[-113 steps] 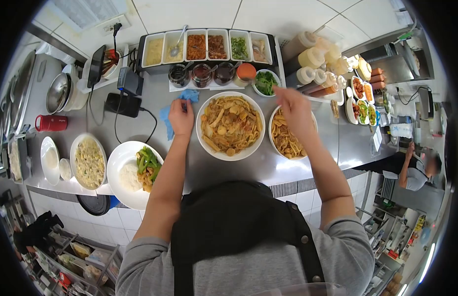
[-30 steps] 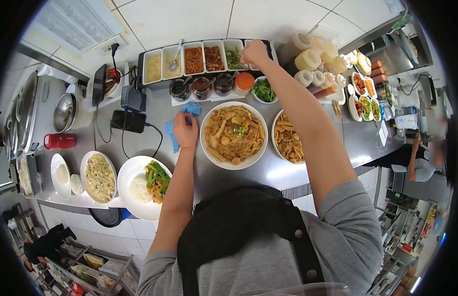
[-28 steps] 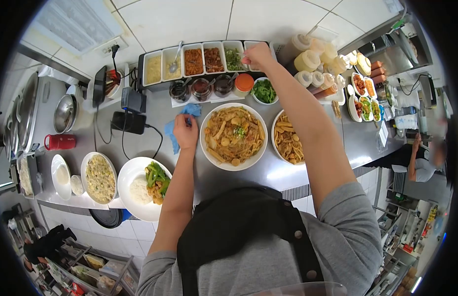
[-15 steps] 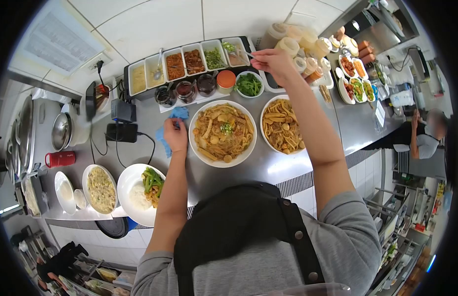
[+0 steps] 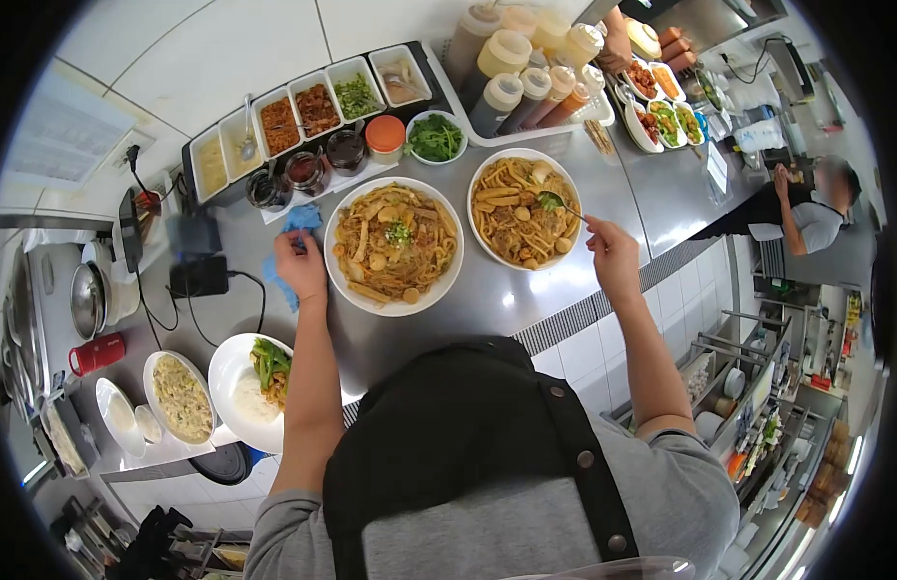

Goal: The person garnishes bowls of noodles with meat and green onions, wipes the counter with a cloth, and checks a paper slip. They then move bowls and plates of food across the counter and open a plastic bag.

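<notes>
My right hand [image 5: 615, 253] is closed on the handle of a spoon [image 5: 568, 207], whose bowl carries chopped green onion over the right noodle bowl [image 5: 511, 232]. My left hand [image 5: 299, 263] rests at the blue cloth [image 5: 284, 280], fingers curled and pressed together; whether they grip the cloth cannot be made out. Just right of it stands the left noodle bowl [image 5: 379, 266], with chopped green onion at its centre. Behind the bowls are a small bowl of leafy greens [image 5: 437, 138] and a tray of containers, one holding chopped green onion [image 5: 355, 97].
Squeeze bottles [image 5: 502, 89] stand in a white tray at the back. Three jars and an orange-lidded jar [image 5: 385, 137] line the topping tray. At left are plated rice dishes [image 5: 182, 394], a red cylinder [image 5: 96, 354] and cables. Another person [image 5: 816, 208] stands far right; someone's hand shows at the top.
My right hand has come from the topping containers down to the right noodle bowl, bringing the spoon over it. My left hand stays by the blue cloth. The view has shifted.
</notes>
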The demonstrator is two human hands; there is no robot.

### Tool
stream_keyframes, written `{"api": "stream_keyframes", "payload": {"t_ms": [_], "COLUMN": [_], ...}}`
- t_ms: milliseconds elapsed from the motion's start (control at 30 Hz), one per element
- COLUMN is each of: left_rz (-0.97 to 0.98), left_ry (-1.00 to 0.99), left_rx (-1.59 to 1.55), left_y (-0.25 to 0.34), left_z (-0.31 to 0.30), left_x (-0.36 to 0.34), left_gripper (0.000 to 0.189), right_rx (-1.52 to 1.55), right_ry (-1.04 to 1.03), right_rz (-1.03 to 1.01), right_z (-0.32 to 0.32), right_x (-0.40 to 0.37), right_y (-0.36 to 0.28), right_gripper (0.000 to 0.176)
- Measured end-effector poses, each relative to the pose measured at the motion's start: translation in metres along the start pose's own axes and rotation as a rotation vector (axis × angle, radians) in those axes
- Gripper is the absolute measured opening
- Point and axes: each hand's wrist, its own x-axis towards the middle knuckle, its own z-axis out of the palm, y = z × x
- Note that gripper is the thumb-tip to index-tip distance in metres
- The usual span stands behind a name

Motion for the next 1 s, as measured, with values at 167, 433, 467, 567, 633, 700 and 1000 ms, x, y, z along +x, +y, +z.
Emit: {"api": "stream_keyframes", "payload": {"t_ms": [167, 433, 467, 567, 633, 700, 1000], "left_rz": [0.026, 0.034, 0.035, 0.042, 0.039, -0.006, 0.017], "left_ry": [0.002, 0.021, 0.024, 0.028, 0.021, -0.005, 0.040], "left_rx": [0.015, 0.033, 0.011, -0.025, -0.011, -0.009, -0.008], "left_y": [-0.005, 0.001, 0.001, 0.001, 0.000, 0.006, 0.010], "left_z": [0.000, -0.003, -0.004, -0.004, -0.004, -0.007, -0.007], "left_x": [0.001, 0.003, 0.003, 0.004, 0.006, 0.006, 0.009], "left_gripper": [0.012, 0.013, 0.012, 0.011, 0.011, 0.009, 0.011], "right_rx": [-0.093, 0.344, 0.193, -0.227, -0.347, -0.424, -0.348], "right_ry": [0.098, 0.081, 0.090, -0.038, -0.079, -0.115, -0.218], "right_rz": [-0.078, -0.365, -0.502, -0.592, -0.755, -0.836, -0.680], "right_z": [0.005, 0.090, 0.108, 0.187, 0.217, 0.235, 0.232], "right_x": [0.016, 0.148, 0.167, 0.229, 0.252, 0.266, 0.301], "right_y": [-0.029, -0.187, -0.205, -0.236, -0.250, -0.255, -0.264], "right_gripper": [0.029, 0.031, 0.026, 0.016, 0.014, 0.014, 0.011]}}
